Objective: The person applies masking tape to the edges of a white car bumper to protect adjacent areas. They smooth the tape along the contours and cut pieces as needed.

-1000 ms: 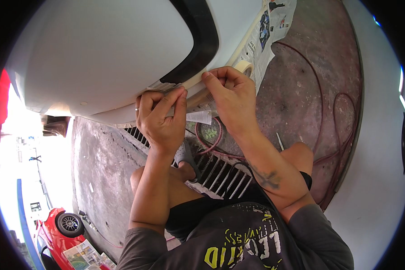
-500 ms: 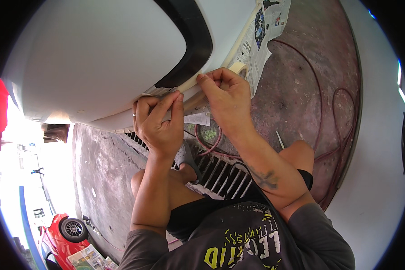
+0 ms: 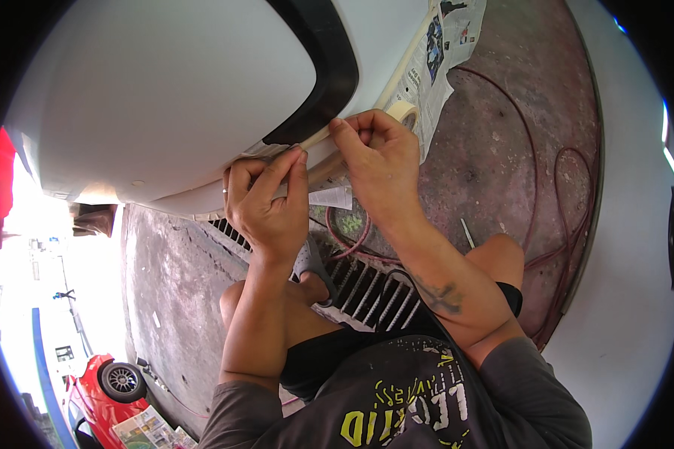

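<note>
**Only slightly have the bare left hand [image 3: 266, 206] and bare right hand [image 3: 386, 165] moved, while the narrow cream paper tape strip [image 3: 315, 138] shows thinner**

The whole view has also shifted a little since half a second ago; for the work, I judge this as fine aligning, not a long pull.

Largest is the smooth pale-white car panel [image 3: 180, 90], filling the upper left. Along its side hangs the printed newspaper sheet [image 3: 427, 93]. Next comes the black curved plastic trim [image 3: 335, 67]. Near its lower end, the left thumb and index are pinched together on the strip; the right thumb and index are closed on it also. The round cream tape roll [image 3: 403, 113] is just behind the right hand. The strip runs between both pinches, along the trim's lower edge; whether it touches the panel, the fingers hide.
</note>
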Tool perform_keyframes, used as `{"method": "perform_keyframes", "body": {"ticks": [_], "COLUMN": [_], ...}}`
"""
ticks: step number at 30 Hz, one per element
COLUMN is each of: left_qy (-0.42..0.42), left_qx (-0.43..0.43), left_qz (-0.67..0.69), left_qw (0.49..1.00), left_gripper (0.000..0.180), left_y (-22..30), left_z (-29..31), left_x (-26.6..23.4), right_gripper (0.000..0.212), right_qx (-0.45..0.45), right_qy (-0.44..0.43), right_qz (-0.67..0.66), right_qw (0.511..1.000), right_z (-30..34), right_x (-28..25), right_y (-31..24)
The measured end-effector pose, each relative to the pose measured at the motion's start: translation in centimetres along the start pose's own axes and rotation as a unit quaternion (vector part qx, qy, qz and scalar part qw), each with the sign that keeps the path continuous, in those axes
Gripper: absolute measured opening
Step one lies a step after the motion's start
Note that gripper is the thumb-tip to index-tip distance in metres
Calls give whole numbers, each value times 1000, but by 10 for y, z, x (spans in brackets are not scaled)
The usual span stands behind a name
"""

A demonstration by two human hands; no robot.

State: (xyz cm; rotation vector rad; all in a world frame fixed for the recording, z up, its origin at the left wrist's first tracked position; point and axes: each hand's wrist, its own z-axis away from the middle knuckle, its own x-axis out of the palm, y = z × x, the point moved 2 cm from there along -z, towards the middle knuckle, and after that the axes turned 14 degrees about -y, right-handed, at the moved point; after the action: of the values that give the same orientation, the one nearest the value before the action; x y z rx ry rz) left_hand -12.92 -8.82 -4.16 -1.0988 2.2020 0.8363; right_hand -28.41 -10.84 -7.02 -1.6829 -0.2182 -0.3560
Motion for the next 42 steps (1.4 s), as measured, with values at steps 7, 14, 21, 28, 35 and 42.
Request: {"method": "perform_keyframes", "body": {"ticks": [7, 14, 21, 28, 35, 42], "left_qy": [21, 42, 59, 87, 96, 52], "left_qx": [25, 91, 153, 153, 183, 205], "left_qz": [-20, -108, -150, -135, -228, -325], "left_qw": [999, 989, 975, 975, 951, 922], "left_gripper": [22, 25, 30, 32, 55, 87], "left_y": [0, 4, -2, -3, 4, 10], "left_z": [-1, -4, -6, -7, -5, -28], "left_x": [0, -2, -3, 0, -13, -3], "right_gripper": [19, 18, 17, 25, 29, 25], "right_qx": [-1, 39, 62, 54, 98, 194], "right_qy": [-10, -30, -44, -24, 42, 158], "right_qz": [-95, -106, -148, -157, -50, -10], "right_qw": [995, 993, 986, 986, 993, 968], "right_z": [2, 3, 2, 10, 50, 84], "right_x": [5, 2, -3, -5, -124, -196], "right_y": [-1, -7, -8, -11, 52, 156]}}
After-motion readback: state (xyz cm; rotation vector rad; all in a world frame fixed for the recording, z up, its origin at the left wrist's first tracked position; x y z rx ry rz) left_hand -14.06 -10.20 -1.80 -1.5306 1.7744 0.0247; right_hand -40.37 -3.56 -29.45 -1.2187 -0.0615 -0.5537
